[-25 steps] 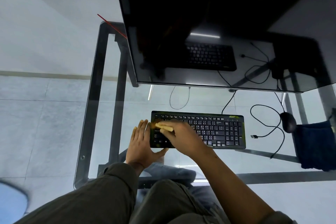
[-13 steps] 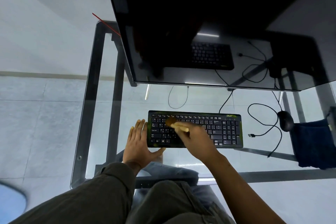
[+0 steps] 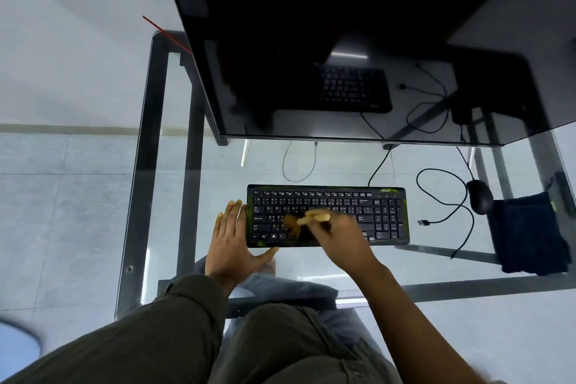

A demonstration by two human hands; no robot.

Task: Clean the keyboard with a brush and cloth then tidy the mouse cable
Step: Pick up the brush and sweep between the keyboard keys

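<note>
A black keyboard [image 3: 358, 206] lies on the glass desk [image 3: 311, 271]. My right hand [image 3: 343, 237] grips a small wooden-handled brush [image 3: 307, 220], whose blurred bristles touch the lower left keys. My left hand [image 3: 232, 241] lies flat with fingers spread against the keyboard's left edge, thumb under its front edge. A black mouse [image 3: 479, 196] sits at the right, its loose cable [image 3: 445, 196] looping across the glass to a free USB plug [image 3: 423, 222]. A dark blue cloth [image 3: 526, 231] lies folded beside the mouse.
A large black monitor [image 3: 343, 40] stands behind the keyboard and reflects it. The keyboard's own cable [image 3: 378, 165] runs back under the monitor. The desk's metal frame [image 3: 146, 165] shows through the glass, with my knees below the front edge.
My right hand has swept the brush from the keyboard's upper left corner rightward and down onto the lower left keys. My left hand stays at the left edge.
</note>
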